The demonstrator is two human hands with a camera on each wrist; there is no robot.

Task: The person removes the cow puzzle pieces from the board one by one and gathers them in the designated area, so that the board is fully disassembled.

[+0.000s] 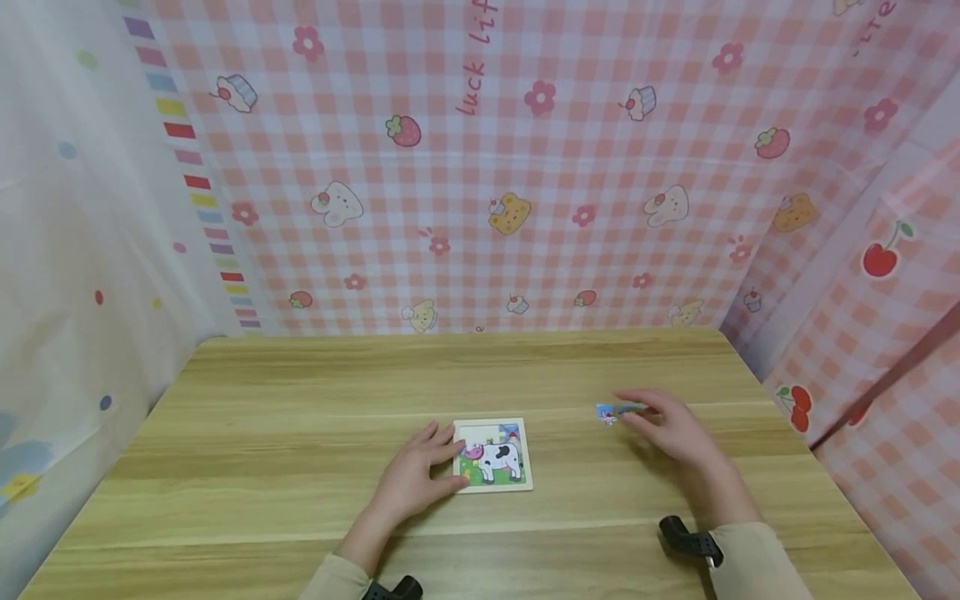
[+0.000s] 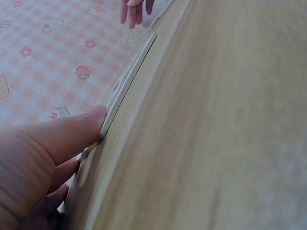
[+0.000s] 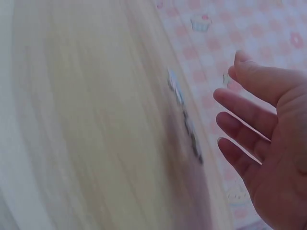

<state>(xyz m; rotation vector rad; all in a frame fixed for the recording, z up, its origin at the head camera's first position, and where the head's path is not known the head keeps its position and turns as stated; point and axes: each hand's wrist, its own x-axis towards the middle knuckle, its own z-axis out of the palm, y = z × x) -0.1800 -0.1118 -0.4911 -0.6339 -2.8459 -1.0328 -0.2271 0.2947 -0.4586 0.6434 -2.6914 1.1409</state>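
Observation:
A square cow jigsaw puzzle (image 1: pixel 493 457) lies flat on the wooden table, with a bare white patch at its upper left. My left hand (image 1: pixel 416 472) rests at its left side, thumb and index finger spread and touching the frame. The left wrist view shows the thumb (image 2: pixel 72 132) pressing on the frame edge. To the right, my right hand (image 1: pixel 671 429) hovers over loose puzzle pieces (image 1: pixel 606 414), partly covering them in the head view. In the right wrist view its fingers (image 3: pixel 242 108) are apart from the flat pieces (image 3: pixel 192 134) and hold nothing.
The wooden table (image 1: pixel 300 533) reaches back to a pink checked cloth (image 1: pixel 465 250) hanging behind it. White and pink cloths hang at the left and right sides. A black wrist strap (image 1: pixel 690 543) is on the right arm.

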